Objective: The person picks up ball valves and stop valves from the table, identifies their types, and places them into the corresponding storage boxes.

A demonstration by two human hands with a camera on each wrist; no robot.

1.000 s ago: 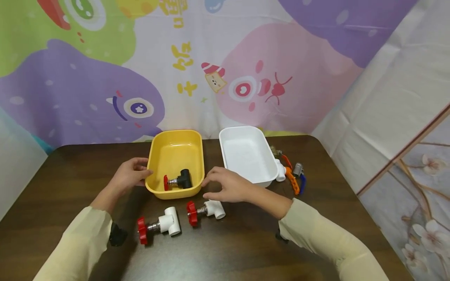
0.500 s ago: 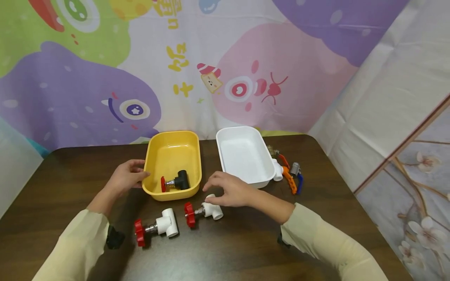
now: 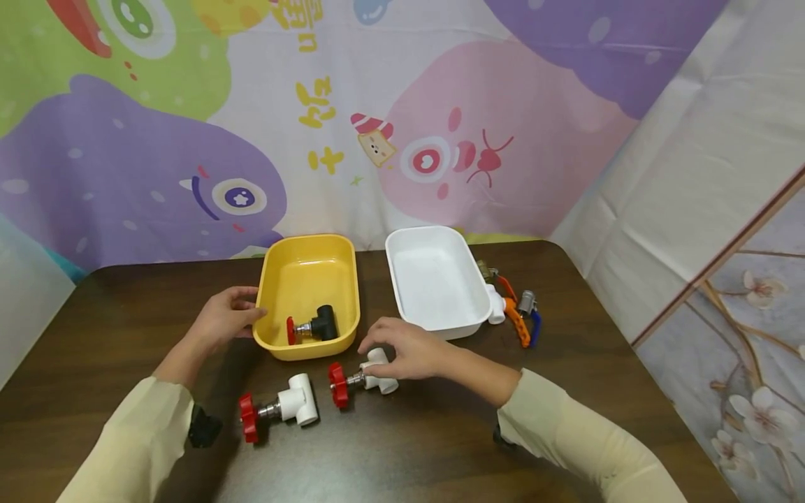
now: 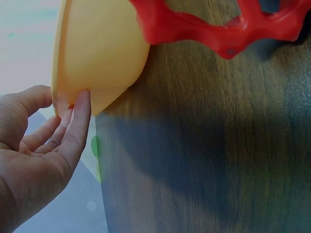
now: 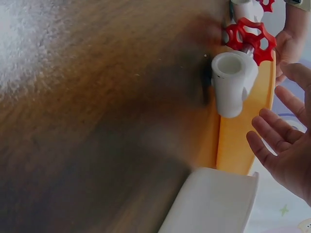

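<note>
- Head view: the left hand (image 3: 216, 321) holds the yellow tray (image 3: 308, 279) by its left side, left of centre in the frame, thumb at the rim and fingers against the outer wall.
- The right hand (image 3: 411, 349) hovers just over the right valve (image 3: 356, 379), in the lower middle of the frame. Its thumb and fingers stand apart; in the right wrist view they show a gap to the valve, so it grips nothing.
- The right valve lies on the table (image 3: 409, 454), just below the tray's near edge: white tee (image 5: 228, 90), metal stem, red wheel (image 3: 338, 385) towards the left.
- The left valve (image 3: 279, 407), much alike, lies lower and further left in the frame.
- The black valve (image 3: 322, 324) rests inside the tray, near its lower edge.
- Right of centre stands the white tray (image 3: 434, 279); an orange lever (image 3: 518, 325) and a blue lever (image 3: 536, 328) show beyond it.
- The right valve will likely feel rigid, sturdy and fairly light, a bit heavier at the metal stem. The smooth tee may slip or roll, and the wheel may turn under the fingers, so a pinch across the tee beside the stem looks surest.
- The tray looks light and stiff; its rim offers the best hold.
</note>
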